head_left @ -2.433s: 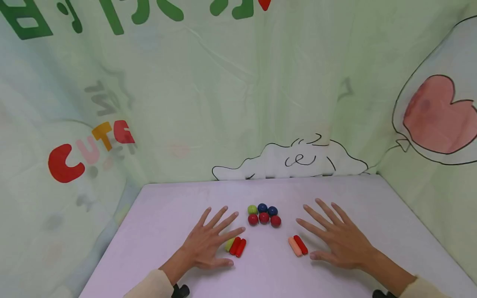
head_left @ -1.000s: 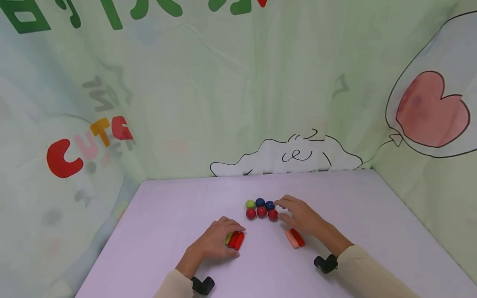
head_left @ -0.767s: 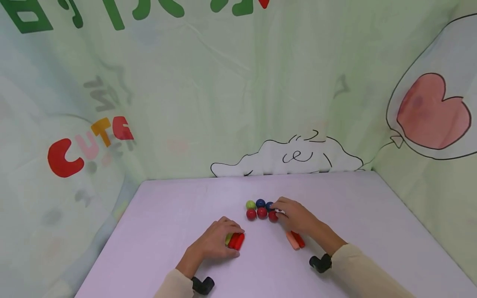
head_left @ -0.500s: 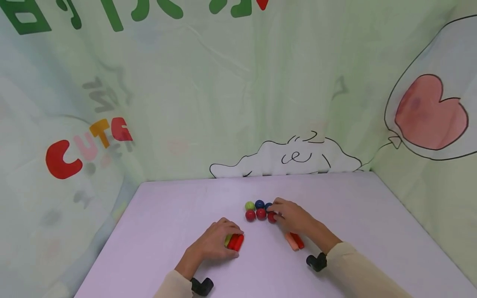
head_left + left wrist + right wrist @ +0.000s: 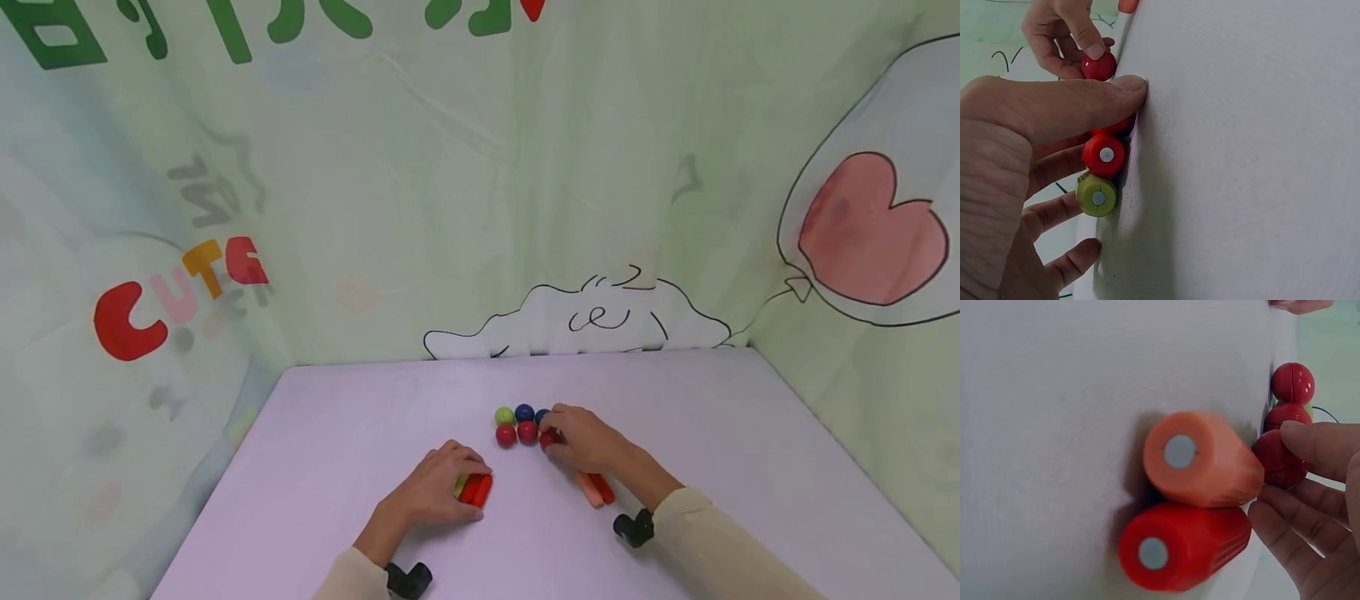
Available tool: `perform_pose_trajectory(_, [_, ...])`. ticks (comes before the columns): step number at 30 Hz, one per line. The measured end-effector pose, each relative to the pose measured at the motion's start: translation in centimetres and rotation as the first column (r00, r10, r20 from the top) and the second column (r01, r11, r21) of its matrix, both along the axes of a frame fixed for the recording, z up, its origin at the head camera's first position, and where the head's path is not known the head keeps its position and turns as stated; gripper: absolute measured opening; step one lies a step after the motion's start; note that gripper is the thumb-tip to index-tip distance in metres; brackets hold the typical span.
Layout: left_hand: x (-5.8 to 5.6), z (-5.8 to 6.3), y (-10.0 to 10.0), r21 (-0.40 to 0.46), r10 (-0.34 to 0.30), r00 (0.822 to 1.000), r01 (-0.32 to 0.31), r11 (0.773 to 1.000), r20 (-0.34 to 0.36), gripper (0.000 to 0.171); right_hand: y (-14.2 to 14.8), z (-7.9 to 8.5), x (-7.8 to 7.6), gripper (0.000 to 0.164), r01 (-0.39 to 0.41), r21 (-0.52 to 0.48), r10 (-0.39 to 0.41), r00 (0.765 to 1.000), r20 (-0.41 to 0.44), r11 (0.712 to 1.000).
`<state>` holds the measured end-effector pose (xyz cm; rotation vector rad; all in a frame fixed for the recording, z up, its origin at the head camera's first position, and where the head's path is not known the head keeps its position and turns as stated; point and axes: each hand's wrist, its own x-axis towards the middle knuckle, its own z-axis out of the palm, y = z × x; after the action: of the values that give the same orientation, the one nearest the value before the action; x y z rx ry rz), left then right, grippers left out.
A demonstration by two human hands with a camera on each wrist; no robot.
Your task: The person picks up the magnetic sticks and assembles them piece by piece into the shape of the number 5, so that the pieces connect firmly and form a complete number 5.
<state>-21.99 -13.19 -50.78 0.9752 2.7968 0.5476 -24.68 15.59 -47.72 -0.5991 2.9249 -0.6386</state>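
My left hand (image 5: 435,487) arches over a row of rods, a green rod (image 5: 1097,196) and two red ones. Its thumb and index finger pinch the outer red rod (image 5: 485,490) end to end; the left wrist view hides most of that rod behind the thumb. Farther off, my right hand (image 5: 592,439) pinches the rightmost red ball (image 5: 1277,459) of a cluster between thumb and fingers. That ball sits at the table beside its neighbours. Just below the right hand lie a salmon rod (image 5: 1197,459) and another red rod (image 5: 1179,550), side by side, partly under the palm.
Two more red balls (image 5: 527,432) stand in the front row. Behind them are a green ball (image 5: 505,416) and two blue balls (image 5: 524,413). A pale lilac table (image 5: 360,417) bears everything, with a printed curtain (image 5: 450,208) along its back and sides.
Both hands were spread flat at first. The left curled in over its rods and has since held still. The right moved left to the balls, and its fingers closed on the red ball.
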Motion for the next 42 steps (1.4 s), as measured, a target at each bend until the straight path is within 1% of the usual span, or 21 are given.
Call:
perform_pose_trajectory(4, [0.1,0.0,0.0,0.007,0.0,1.0,0.0,1.0,-0.001,0.051,-0.2,-0.2,0.0,0.026,0.015,-0.008,-0.015,1.0,0.015,1.0])
perform_pose_trajectory(13, [0.1,-0.1,0.0,0.012,0.004,1.0,-0.004,1.0,0.003,0.05,-0.4,-0.4,0.0,0.032,0.013,0.003,-0.014,1.0,0.013,1.0])
perform_pose_trajectory(18, [0.1,-0.1,0.0,0.017,0.013,1.0,-0.013,1.0,0.016,0.05,-0.4,-0.5,0.2,0.03,0.025,0.01,-0.026,0.999,0.024,1.0])
perform_pose_trajectory(22, [0.1,-0.2,0.0,0.025,0.024,0.999,-0.025,0.999,0.034,0.049,-0.3,-0.6,0.4,0.03,0.055,-0.038,-0.053,0.997,0.059,0.998])
perform_pose_trajectory(27, [0.2,-0.3,0.0,0.024,0.046,0.997,-0.047,0.999,0.064,0.052,-0.3,-0.7,0.8,0.035,0.103,-0.111,-0.091,0.99,0.108,0.988])
perform_pose_trajectory(30, [0.2,-0.4,0.1,0.022,0.057,0.995,-0.059,0.998,0.076,0.055,-0.4,-0.5,1.1,0.039,0.112,-0.132,-0.098,0.99,0.106,0.985])
perform_pose_trajectory(35, [0.5,-0.2,0.3,0.014,0.062,0.995,-0.063,0.998,0.076,0.055,-0.3,-0.5,1.7,0.038,0.118,-0.14,-0.107,0.991,0.086,0.983])
perform_pose_trajectory(42, [0.7,-0.1,0.4,0.025,0.061,0.996,-0.063,0.998,0.059,0.053,-0.1,-0.5,2.4,0.037,0.143,-0.188,-0.123,0.986,0.112,0.972])
